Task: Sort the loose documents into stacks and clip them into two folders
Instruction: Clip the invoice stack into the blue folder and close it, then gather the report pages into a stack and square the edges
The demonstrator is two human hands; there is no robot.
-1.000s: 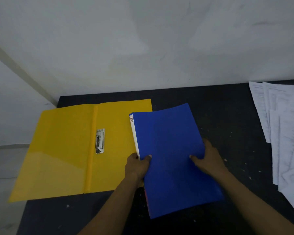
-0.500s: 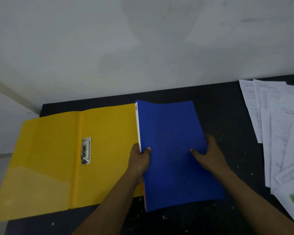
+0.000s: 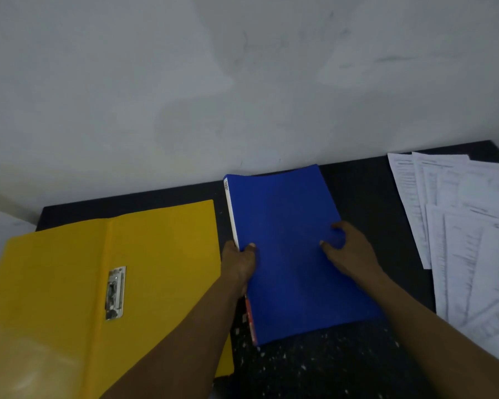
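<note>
The yellow folder [image 3: 162, 254] lies open at eight o'clock, loose documents [image 3: 458, 226] fan at three, and the closed blue folder [image 3: 283, 220] sits centre, left hand [image 3: 239, 263] pinching its spine, right hand [image 3: 355, 251] curled round its free edge, likely to open it.

Print on blue folder [image 3: 288, 249] spine and documents [image 3: 458, 226] unreadable.

1. The left hand [image 3: 240, 264] grips the blue folder [image 3: 285, 214] at its left edge, thumb on top and fingers out of sight underneath.
2. The right hand [image 3: 353, 250] holds the folder's right edge, thumb pressed on the cover and index finger curled over it.
3. The bare left forearm [image 3: 185, 341] and right forearm [image 3: 444, 338] reach in from below, angling toward each other.
</note>
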